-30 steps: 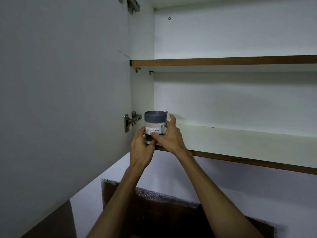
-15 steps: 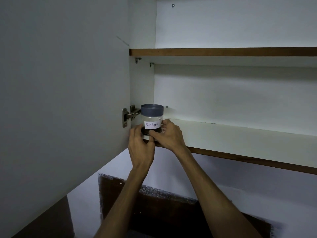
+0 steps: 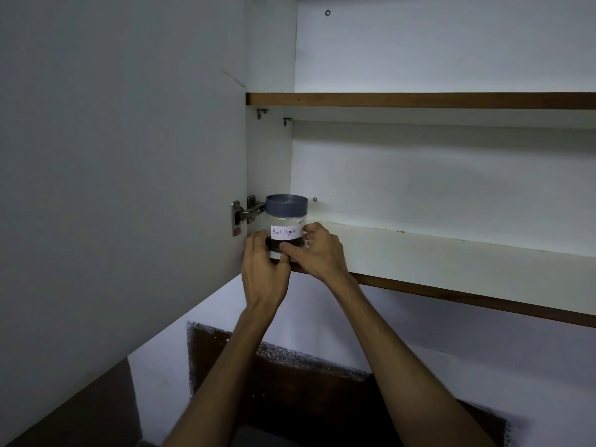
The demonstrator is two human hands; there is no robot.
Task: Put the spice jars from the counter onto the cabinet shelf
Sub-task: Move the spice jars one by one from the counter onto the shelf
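- Spice jar (image 3: 285, 224): clear glass, grey lid, white label reading "Black Pepper", dark contents at the bottom; upright on the lower cabinet shelf (image 3: 451, 262), at its far left end near the front edge, just beside the cabinet side wall.
- Left hand (image 3: 263, 272): raised from below, fingers curled against the jar's lower left side, thumb at the front of its base; grasping the jar.
- Right hand (image 3: 317, 253): fingers wrapped round the jar's right side at label height, thumb across the lower front; grasping the jar.
- Upper shelf (image 3: 419, 101): brown front edge, above the jar.
- Cabinet door (image 3: 122, 188): swung open at left, metal hinge (image 3: 243, 214) just left of the jar's lid.
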